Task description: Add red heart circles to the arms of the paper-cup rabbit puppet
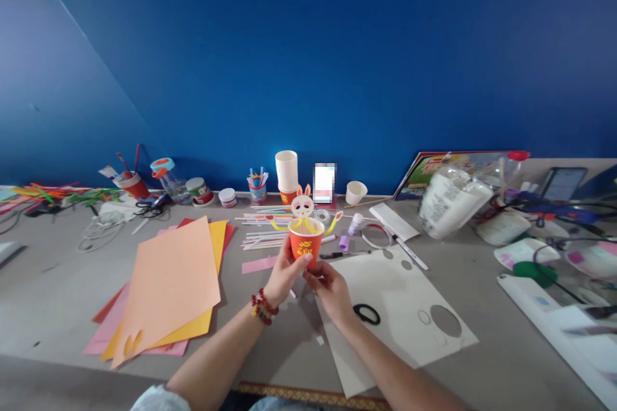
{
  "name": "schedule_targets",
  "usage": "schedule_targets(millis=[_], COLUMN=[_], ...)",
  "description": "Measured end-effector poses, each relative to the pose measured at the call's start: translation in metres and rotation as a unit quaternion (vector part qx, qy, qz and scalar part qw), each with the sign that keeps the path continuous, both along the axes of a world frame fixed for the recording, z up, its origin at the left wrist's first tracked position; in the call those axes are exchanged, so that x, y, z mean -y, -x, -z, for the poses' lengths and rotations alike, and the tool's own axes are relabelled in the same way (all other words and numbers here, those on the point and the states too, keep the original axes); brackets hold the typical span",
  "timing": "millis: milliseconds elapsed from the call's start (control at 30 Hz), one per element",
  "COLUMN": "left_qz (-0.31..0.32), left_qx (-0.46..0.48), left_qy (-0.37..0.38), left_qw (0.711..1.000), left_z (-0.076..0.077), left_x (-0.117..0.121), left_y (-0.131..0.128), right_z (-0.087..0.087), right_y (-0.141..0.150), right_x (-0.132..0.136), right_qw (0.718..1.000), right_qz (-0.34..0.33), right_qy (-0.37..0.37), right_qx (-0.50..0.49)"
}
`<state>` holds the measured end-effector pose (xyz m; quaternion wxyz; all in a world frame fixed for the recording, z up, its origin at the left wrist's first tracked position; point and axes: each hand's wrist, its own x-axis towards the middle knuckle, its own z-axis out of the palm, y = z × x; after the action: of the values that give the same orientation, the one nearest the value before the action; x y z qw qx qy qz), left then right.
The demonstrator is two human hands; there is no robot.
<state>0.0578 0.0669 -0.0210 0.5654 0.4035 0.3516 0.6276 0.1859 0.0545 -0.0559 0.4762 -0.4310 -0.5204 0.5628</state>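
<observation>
A red paper cup [305, 245] with yellow lettering is upright in my left hand [284, 273], whose fingers and thumb are wrapped round its side. From the cup's mouth rises a paper rabbit head [302, 207] with pink-lined ears. Yellow arms with small paper hands spread out to both sides of the cup's rim. My right hand [330, 287] is just under the cup, its thumb and fingers pinched together at the base. What sits between those fingertips is too small to make out. A beaded bracelet [264, 306] circles my left wrist.
Coloured paper sheets [173, 276] lie stacked at left. A white sheet with cut-out holes [400, 340] lies at right, with a black ring-shaped thing [367, 314] on it. Behind stand stacked paper cups [286, 170], a blurred-out phone [324, 183] and a plastic bottle [450, 202]. A power strip [549, 327] is far right.
</observation>
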Motion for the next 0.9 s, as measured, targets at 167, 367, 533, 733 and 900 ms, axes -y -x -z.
schedule_targets(millis=[167,367,533,733,900], left_qz=[0.008,0.018,-0.011,-0.009,0.015], left_qx=[0.017,0.0,-0.003,0.001,-0.005], left_qy=[-0.007,-0.004,-0.001,-0.007,-0.009], left_qw=[1.0,1.0,1.0,1.0,1.0], left_z=[-0.002,0.0,0.001,-0.001,-0.002], left_x=[-0.002,0.002,0.001,0.001,0.004], left_y=[0.002,-0.003,-0.001,0.001,-0.001], right_z=[0.0,-0.006,-0.006,-0.007,-0.011], right_y=[0.0,0.0,0.002,0.003,0.003], right_x=[0.001,0.001,0.003,0.006,0.007], right_qw=[1.0,1.0,1.0,1.0,0.998], right_qz=[0.002,0.008,0.001,-0.007,0.003], right_qy=[-0.011,-0.013,-0.008,0.007,-0.002], right_qx=[0.022,-0.015,-0.001,-0.018,-0.062])
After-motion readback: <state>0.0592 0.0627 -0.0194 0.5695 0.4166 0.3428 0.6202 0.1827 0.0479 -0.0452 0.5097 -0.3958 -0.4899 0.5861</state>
